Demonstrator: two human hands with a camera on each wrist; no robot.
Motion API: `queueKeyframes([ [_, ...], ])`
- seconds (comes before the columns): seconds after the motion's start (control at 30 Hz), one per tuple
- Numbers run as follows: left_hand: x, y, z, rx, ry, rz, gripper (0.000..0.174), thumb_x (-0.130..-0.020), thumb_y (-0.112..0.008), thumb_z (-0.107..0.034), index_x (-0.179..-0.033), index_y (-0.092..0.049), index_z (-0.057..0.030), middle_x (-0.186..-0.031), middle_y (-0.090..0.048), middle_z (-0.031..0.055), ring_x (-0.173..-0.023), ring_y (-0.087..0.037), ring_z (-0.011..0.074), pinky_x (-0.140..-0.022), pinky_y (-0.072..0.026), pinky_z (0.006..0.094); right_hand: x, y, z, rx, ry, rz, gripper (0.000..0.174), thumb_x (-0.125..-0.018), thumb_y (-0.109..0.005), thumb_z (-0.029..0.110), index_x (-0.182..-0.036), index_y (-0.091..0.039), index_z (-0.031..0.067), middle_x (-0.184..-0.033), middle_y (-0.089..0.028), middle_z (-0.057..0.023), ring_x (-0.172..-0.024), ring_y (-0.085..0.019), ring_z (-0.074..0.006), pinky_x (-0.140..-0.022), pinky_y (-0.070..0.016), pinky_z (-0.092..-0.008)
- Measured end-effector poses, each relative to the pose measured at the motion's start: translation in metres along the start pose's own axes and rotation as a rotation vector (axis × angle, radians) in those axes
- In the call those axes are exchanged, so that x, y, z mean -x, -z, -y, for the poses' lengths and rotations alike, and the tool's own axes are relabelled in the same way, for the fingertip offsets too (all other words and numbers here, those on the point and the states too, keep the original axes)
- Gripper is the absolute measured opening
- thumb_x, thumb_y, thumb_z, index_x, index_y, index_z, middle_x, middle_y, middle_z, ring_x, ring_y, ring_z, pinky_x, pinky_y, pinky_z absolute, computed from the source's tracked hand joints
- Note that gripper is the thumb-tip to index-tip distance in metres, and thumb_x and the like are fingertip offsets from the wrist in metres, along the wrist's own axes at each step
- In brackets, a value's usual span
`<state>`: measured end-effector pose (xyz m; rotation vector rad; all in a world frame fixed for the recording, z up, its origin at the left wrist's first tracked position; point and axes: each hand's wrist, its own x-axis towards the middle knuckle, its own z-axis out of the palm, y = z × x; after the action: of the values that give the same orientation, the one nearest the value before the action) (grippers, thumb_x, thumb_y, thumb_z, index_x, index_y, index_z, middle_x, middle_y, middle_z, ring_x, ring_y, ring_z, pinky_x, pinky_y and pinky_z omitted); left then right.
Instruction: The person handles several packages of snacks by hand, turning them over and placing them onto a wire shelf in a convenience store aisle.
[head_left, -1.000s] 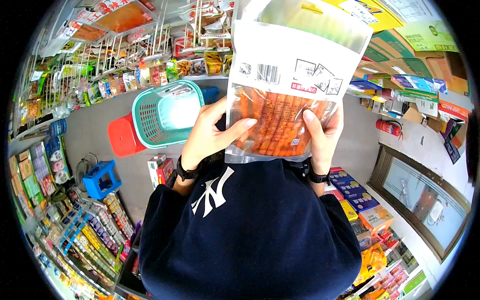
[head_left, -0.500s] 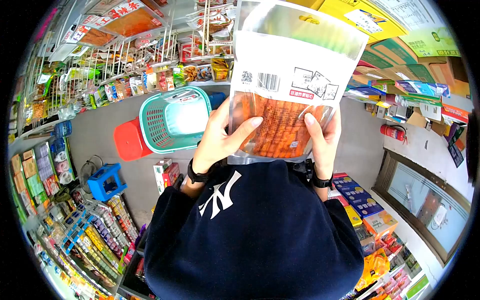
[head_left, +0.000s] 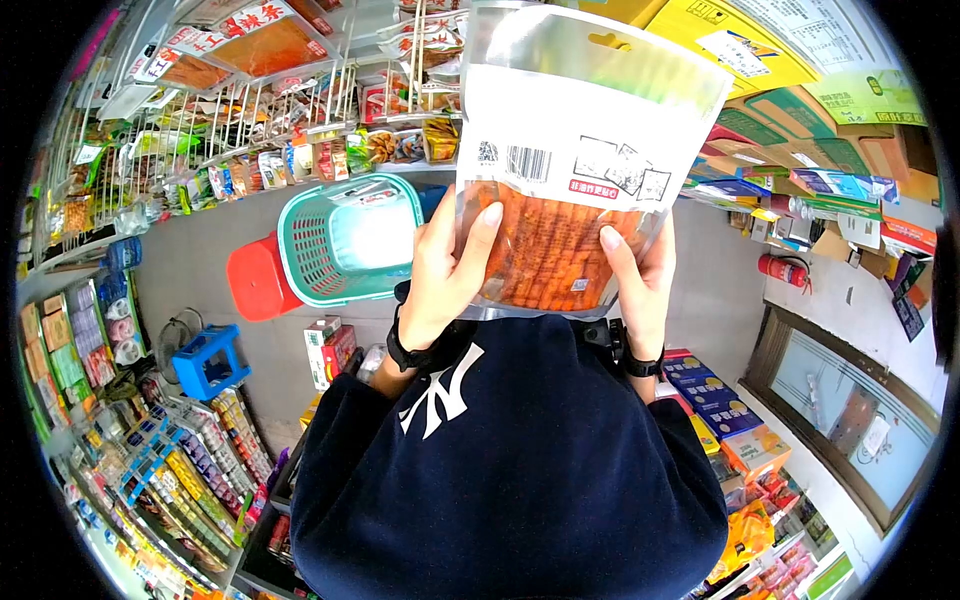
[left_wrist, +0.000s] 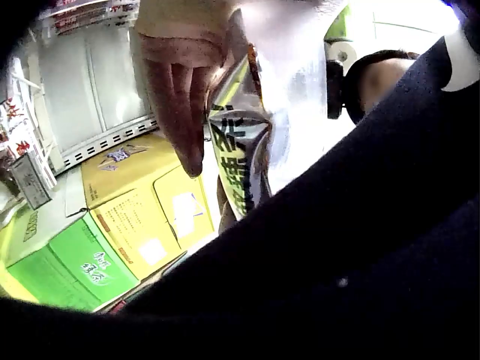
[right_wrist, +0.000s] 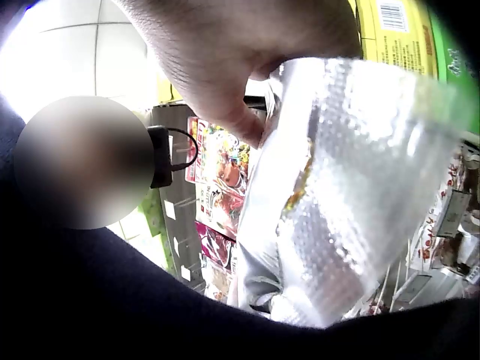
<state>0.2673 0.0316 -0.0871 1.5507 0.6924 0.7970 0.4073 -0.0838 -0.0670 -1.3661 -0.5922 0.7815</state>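
Note:
A large clear-and-white bag (head_left: 590, 130) of orange-brown strips is held upright in front of the chest, its barcode side toward the head camera. My left hand (head_left: 445, 270) grips its lower left edge, thumb on the front. On the lower right edge my right hand (head_left: 642, 280) pinches it, thumb also in front. In the left wrist view the fingers of the left hand (left_wrist: 184, 82) lie along the far side of the bag (left_wrist: 244, 142). The right wrist view has the right hand (right_wrist: 247, 52) at the edge of the silvery bag (right_wrist: 345, 180).
A green basket (head_left: 305, 250) stands beside a red container (head_left: 258, 280) on the floor at left. Racks of packaged snacks (head_left: 270, 165) fill the upper left. Stacked cartons (head_left: 790, 130) are at upper right, above a fire extinguisher (head_left: 783, 268). A blue stool (head_left: 210, 362) stands at lower left.
Compared with half a second ago, the bag has shifted slightly left and turned a little. The left thumb has moved up and left along the bag's front, and the right hand moved slightly left.

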Motion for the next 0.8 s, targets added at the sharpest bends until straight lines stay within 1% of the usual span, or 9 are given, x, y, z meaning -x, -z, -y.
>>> queueKeyframes([
  [0.27, 0.001, 0.005, 0.006, -0.351, -0.089, -0.067, 0.027, -0.084, -0.053, -0.011, -0.107, -0.051, 0.0028, -0.063, -0.059, 0.0110, -0.051, -0.057, 0.0151, -0.047, -0.0421, 0.0259, 0.003, 0.003, -0.001, -0.028, 0.030, 0.019, 0.052, -0.082, -0.055, 0.001, -0.127, -0.028, -0.0020, -0.119, -0.046, -0.0121, -0.107, -0.045, -0.0166, -0.090, -0.0370, -0.0306],
  [0.33, -0.002, 0.006, 0.011, -0.407, -0.175, -0.199, 0.027, -0.081, -0.056, -0.009, -0.106, -0.053, 0.0018, -0.062, -0.058, 0.0127, -0.051, -0.058, 0.0184, -0.047, -0.0422, 0.0271, 0.004, 0.004, -0.003, -0.065, 0.013, 0.019, 0.053, -0.083, -0.055, 0.002, -0.128, -0.027, -0.0014, -0.119, -0.046, -0.0126, -0.107, -0.046, -0.0177, -0.090, -0.0383, -0.0314],
  [0.4, -0.012, 0.013, 0.007, -0.491, -0.311, -0.302, 0.028, -0.077, -0.059, -0.004, -0.104, -0.056, 0.0014, -0.074, -0.062, 0.0133, -0.061, -0.061, 0.0196, -0.056, -0.0461, 0.0271, 0.004, 0.006, -0.004, -0.054, 0.023, 0.021, 0.053, -0.083, -0.055, 0.002, -0.128, -0.027, -0.0011, -0.119, -0.046, -0.0127, -0.107, -0.047, -0.0179, -0.089, -0.0386, -0.0315],
  [0.47, -0.023, 0.028, 0.000, -0.611, -0.446, -0.335, 0.027, -0.079, -0.056, -0.004, -0.106, -0.054, 0.0013, -0.091, -0.063, 0.0140, -0.082, -0.060, 0.0191, -0.075, -0.0450, 0.0301, 0.005, 0.006, -0.004, -0.042, 0.032, 0.024, 0.053, -0.083, -0.055, 0.002, -0.128, -0.026, -0.0009, -0.119, -0.046, -0.0127, -0.106, -0.047, -0.0181, -0.089, -0.0389, -0.0316],
  [0.53, -0.038, 0.046, -0.023, -0.839, -0.703, -0.366, 0.029, -0.077, -0.057, 0.000, -0.106, -0.054, 0.0016, -0.098, -0.061, 0.0142, -0.092, -0.057, 0.0221, -0.083, -0.0416, 0.0317, 0.006, 0.006, -0.003, -0.038, 0.054, -0.025, 0.054, -0.083, -0.055, 0.003, -0.129, -0.026, -0.0003, -0.119, -0.047, -0.0127, -0.106, -0.048, -0.0179, -0.089, -0.0391, -0.0313],
  [0.67, -0.065, 0.066, -0.073, -1.094, -1.112, -0.532, 0.028, -0.074, -0.058, 0.001, -0.101, -0.053, 0.0045, -0.097, -0.061, 0.0133, -0.092, -0.056, 0.0238, -0.084, -0.0405, 0.0339, 0.006, 0.008, -0.006, -0.015, 0.060, -0.029, 0.055, -0.083, -0.055, 0.003, -0.129, -0.026, -0.0001, -0.119, -0.047, -0.0129, -0.106, -0.047, -0.0179, -0.089, -0.0393, -0.0314],
  [0.7, -0.074, 0.067, -0.080, -1.099, -1.110, -0.539, 0.028, -0.074, -0.058, 0.001, -0.101, -0.053, 0.0045, -0.097, -0.061, 0.0133, -0.092, -0.056, 0.0238, -0.084, -0.0405, 0.0339, 0.006, 0.008, -0.005, 0.012, 0.054, -0.032, 0.056, -0.083, -0.055, 0.003, -0.130, -0.025, 0.0000, -0.119, -0.047, -0.0128, -0.107, -0.047, -0.0178, -0.089, -0.0393, -0.0314],
  [0.77, -0.091, 0.064, -0.090, -0.947, -1.444, -0.662, 0.025, -0.074, -0.060, -0.001, -0.098, -0.055, 0.0041, -0.096, -0.062, 0.0127, -0.092, -0.056, 0.0224, -0.086, -0.0380, 0.0331, 0.006, 0.008, -0.004, 0.041, 0.056, -0.031, 0.056, -0.083, -0.055, 0.003, -0.130, -0.025, 0.0002, -0.119, -0.047, -0.0127, -0.107, -0.047, -0.0177, -0.089, -0.0394, -0.0313],
  [0.8, -0.092, 0.065, -0.093, -0.948, -1.448, -0.668, 0.025, -0.074, -0.060, -0.001, -0.098, -0.055, 0.0041, -0.096, -0.062, 0.0127, -0.092, -0.056, 0.0224, -0.086, -0.0380, 0.0331, 0.006, 0.007, -0.004, 0.006, 0.058, -0.027, 0.057, -0.083, -0.056, 0.003, -0.130, -0.025, 0.0003, -0.119, -0.046, -0.0127, -0.107, -0.047, -0.0176, -0.089, -0.0393, -0.0314],
])
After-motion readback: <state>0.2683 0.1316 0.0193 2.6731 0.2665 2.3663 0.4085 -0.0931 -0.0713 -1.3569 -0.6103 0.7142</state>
